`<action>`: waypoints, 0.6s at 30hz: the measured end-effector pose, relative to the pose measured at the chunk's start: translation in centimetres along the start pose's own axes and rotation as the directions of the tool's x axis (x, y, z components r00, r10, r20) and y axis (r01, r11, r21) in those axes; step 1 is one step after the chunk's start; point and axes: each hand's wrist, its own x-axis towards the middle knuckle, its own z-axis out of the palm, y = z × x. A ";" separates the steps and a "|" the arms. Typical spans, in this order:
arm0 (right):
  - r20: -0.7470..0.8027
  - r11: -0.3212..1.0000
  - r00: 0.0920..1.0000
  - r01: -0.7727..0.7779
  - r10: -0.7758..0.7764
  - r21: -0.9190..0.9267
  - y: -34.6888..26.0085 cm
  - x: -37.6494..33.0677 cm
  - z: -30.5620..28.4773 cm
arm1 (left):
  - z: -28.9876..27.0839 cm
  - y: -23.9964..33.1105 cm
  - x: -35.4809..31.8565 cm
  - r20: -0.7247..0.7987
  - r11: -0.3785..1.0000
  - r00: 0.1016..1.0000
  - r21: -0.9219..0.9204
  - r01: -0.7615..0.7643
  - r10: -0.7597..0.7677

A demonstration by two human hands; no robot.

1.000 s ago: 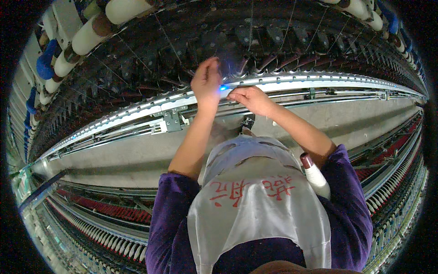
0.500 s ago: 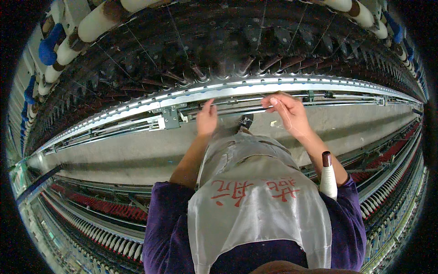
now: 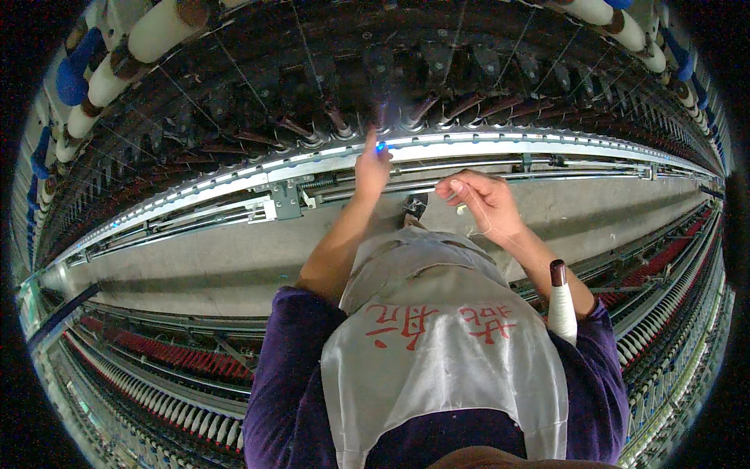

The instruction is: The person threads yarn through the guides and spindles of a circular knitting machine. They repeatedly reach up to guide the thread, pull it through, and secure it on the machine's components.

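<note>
Left hand up at 12 o'clock against the bright metal rail, fingers bunched beside a small blue light; whether pinching anything, impossible to tell. Right hand at 2 o'clock, fingers curled, pinching a fine thread that trails toward the wrist. Likely risks: thread snapping under a sharp tug, snagging on the dark levers above. White bobbin tucked at the right forearm, liable to slip.

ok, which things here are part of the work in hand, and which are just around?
In hand:
left hand at the blue light on the metal rail
right hand pinching a thin thread

Just around:
white bobbin by the right arm
red spindles
overhead roving bobbins
</note>
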 end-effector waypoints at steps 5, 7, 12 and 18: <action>0.033 0.993 0.997 0.070 -0.067 -0.099 -0.3 1.1 1.0 | 0.0 -0.2 0.4 0.052 0.987 0.993 -0.116 0.112 -0.106; 0.083 0.979 0.996 0.052 -0.036 -0.199 -0.1 1.9 1.5 | 0.0 -0.2 0.5 0.085 0.977 0.985 -0.142 0.162 -0.151; 0.074 0.937 0.971 0.241 -0.230 -0.253 0.5 3.8 3.6 | 0.1 -0.2 0.7 0.081 0.983 0.984 -0.086 0.163 -0.156; 0.135 0.882 0.955 0.296 -0.264 -0.367 0.6 5.1 5.5 | 0.2 -0.9 0.3 0.011 0.989 0.999 -0.140 0.039 -0.038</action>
